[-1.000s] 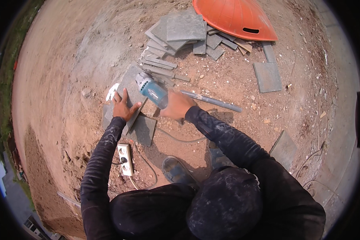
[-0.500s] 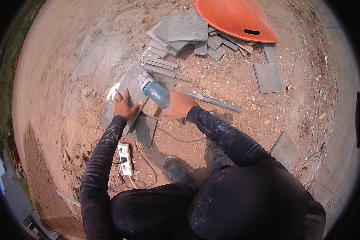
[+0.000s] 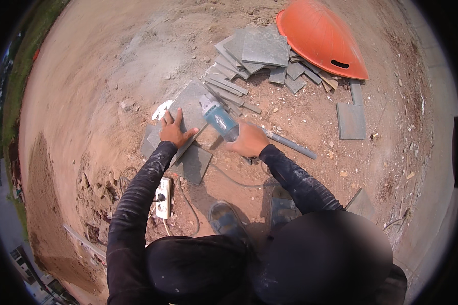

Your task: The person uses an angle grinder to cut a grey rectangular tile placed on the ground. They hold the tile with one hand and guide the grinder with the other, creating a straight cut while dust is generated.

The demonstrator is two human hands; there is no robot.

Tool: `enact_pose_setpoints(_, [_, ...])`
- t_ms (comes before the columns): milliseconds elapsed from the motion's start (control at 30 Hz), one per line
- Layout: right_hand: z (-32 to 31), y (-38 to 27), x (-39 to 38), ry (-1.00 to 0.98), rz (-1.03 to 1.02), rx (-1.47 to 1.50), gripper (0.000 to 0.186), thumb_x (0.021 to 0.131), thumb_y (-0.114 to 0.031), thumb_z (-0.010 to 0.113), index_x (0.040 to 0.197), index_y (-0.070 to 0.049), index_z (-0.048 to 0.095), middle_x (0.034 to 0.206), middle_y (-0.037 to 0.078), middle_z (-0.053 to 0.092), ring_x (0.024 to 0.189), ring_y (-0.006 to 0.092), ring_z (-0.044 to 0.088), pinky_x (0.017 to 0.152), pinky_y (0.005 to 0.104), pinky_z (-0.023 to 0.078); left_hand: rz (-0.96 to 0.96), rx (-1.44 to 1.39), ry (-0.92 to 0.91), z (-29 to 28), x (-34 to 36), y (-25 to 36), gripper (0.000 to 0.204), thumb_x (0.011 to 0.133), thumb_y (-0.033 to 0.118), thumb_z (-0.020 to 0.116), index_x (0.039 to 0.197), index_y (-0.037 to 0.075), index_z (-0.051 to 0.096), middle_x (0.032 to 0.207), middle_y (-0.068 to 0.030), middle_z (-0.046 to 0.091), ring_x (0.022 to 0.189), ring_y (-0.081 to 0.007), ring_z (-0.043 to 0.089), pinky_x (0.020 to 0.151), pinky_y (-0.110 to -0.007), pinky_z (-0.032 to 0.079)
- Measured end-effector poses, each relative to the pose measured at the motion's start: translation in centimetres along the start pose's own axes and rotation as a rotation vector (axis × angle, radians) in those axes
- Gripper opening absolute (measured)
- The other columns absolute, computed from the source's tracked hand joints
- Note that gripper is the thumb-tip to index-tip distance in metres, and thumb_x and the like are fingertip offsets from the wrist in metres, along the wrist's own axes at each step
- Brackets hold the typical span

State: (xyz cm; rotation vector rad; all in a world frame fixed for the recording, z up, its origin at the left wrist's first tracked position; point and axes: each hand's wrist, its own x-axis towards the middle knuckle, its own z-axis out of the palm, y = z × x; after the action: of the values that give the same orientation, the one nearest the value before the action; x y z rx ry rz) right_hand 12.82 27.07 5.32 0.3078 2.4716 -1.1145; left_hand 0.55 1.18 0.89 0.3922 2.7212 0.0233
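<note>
My right hand (image 3: 249, 140) is wrapped round the rear body of a teal angle grinder (image 3: 221, 121). The tool's grey head lies over the right edge of a grey stone tile (image 3: 191, 104); its disc is too hard to make out. Fingers spread, my left hand (image 3: 177, 130) presses flat on the near part of that tile. Another tile (image 3: 194, 165) lies beneath it on the near side, partly covered.
A tile stack (image 3: 264, 47) and an upturned orange basin (image 3: 320, 38) lie at the back. Cut strips (image 3: 226, 84) and a grey pipe (image 3: 292, 146) are near the grinder. A power strip (image 3: 164, 198) and cable (image 3: 193, 208) lie by my feet; a single tile (image 3: 351, 121) sits right.
The whole view has shifted, so the ground things appear farther right and lower. My left hand stays on the tile and my right hand keeps its grip on the grinder.
</note>
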Motion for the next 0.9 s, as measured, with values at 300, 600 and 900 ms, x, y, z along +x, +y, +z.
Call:
enact_pose_setpoints(300, [-4.7,1.3,-4.3,-0.014,-0.003,0.110,0.077,0.061,-0.040,0.073,0.121,0.005,0.054,0.099,0.025,0.066,0.090,0.0362,0.065,0.079,0.0396,0.051,-0.173,-0.220,0.203,0.3,1.9,-4.0,0.094,0.073,0.069,0.066,0.138,0.004,0.045,0.130,-0.0241,0.053,0.122,-0.0382,0.050,0.100,-0.049,0.041])
enact_pose_setpoints(600, [-7.0,3.0,-7.1,0.037,0.002,0.368,0.057,0.063,-0.026,0.073,0.110,0.003,0.059,0.091,0.013,0.065,0.079,0.0225,0.062,0.075,0.0324,0.049,-0.472,-0.199,0.110,-1.6,-1.0,-1.9,0.083,0.073,0.063,0.069,0.125,0.000,0.054,0.112,-0.0241,0.063,0.104,-0.0385,0.061,0.087,-0.046,0.049])
enact_pose_setpoints(900, [-7.8,1.7,-7.3,0.025,-0.069,0.451,0.040,0.066,-0.017,0.073,0.099,0.001,0.060,0.078,0.003,0.060,0.065,0.0122,0.055,0.063,0.0266,0.046,-0.358,-0.457,0.160,2.9,-3.7,-5.6,0.063,0.074,0.050,0.074,0.103,-0.005,0.066,0.101,-0.0253,0.067,0.097,-0.0381,0.065,0.084,-0.044,0.050])
